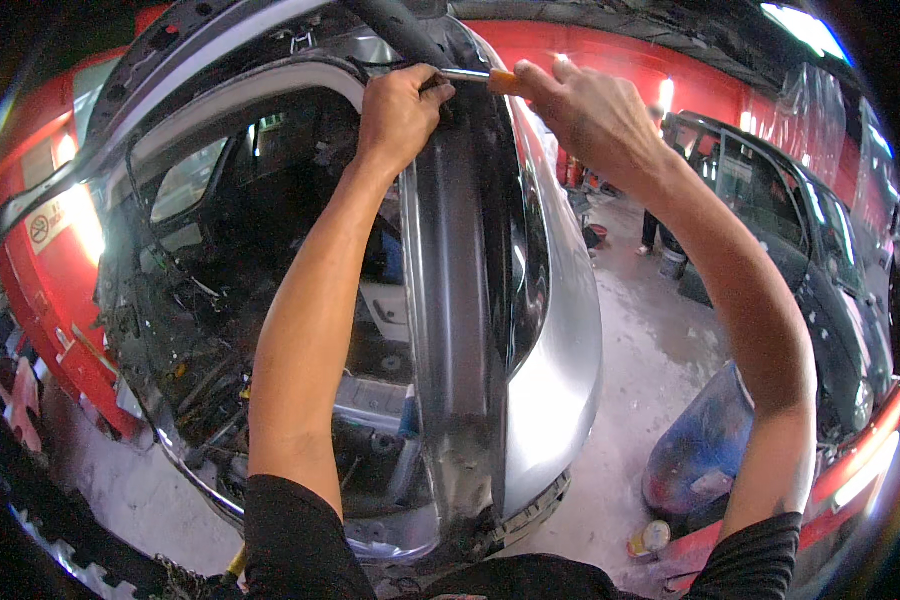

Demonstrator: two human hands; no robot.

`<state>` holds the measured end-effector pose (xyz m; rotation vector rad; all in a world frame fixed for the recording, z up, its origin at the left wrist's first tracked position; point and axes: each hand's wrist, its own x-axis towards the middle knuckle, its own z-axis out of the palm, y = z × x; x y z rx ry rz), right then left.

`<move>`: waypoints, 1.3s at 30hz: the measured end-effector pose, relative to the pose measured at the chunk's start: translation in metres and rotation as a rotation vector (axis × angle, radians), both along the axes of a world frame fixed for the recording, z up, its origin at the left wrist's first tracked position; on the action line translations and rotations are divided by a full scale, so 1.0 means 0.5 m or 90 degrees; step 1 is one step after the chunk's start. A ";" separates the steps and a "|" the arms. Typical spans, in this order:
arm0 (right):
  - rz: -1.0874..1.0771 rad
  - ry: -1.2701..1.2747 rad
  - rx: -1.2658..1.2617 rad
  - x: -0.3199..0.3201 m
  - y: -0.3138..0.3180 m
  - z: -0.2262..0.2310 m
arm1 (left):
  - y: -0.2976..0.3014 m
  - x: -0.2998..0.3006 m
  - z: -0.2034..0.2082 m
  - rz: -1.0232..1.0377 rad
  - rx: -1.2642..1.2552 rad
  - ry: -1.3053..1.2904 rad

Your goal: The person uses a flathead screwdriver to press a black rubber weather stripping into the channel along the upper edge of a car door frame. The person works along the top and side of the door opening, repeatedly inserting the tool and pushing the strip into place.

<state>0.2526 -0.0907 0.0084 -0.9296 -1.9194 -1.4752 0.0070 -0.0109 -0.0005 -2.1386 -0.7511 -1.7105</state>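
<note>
At the top of a grey-and-silver car body (457,230), both my arms are raised to the upper corner of its rear opening. My right hand (595,112) is closed round the orange handle of a screwdriver (504,83). Its metal shaft lies nearly level and points left toward my other hand. My left hand (400,118) is curled shut at the shaft's tip, against the upper frame of the opening. A small dark part shows beside its fingertips, but what they pinch is mostly hidden. A dark tailgate strut or bar (400,30) slants just above.
The raised tailgate (205,55) arches overhead at upper left. A blue drum (698,440) and a small can (652,538) stand on the floor to the right. Beyond are a dark car (760,190), a bucket (673,263) and a partly hidden person. Loose wires hang inside the stripped car.
</note>
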 end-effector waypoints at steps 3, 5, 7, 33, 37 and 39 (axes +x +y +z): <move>0.044 0.057 -0.095 -0.010 -0.022 -0.019 | 0.000 0.000 0.001 0.002 0.026 0.017; 0.041 0.059 -0.079 -0.022 -0.035 -0.031 | -0.001 -0.002 0.002 0.005 0.038 0.026; 0.047 0.068 -0.066 -0.035 -0.047 -0.041 | 0.003 -0.006 0.005 -0.001 0.038 0.030; 0.054 0.216 -0.114 -0.160 -0.059 -0.120 | 0.045 -0.021 0.033 0.036 0.030 0.132; 0.105 0.078 -0.118 -0.073 -0.019 -0.079 | 0.026 -0.016 0.027 0.054 -0.012 0.097; 0.173 -0.047 -0.122 -0.004 0.024 -0.024 | 0.025 -0.016 0.017 0.057 0.021 0.065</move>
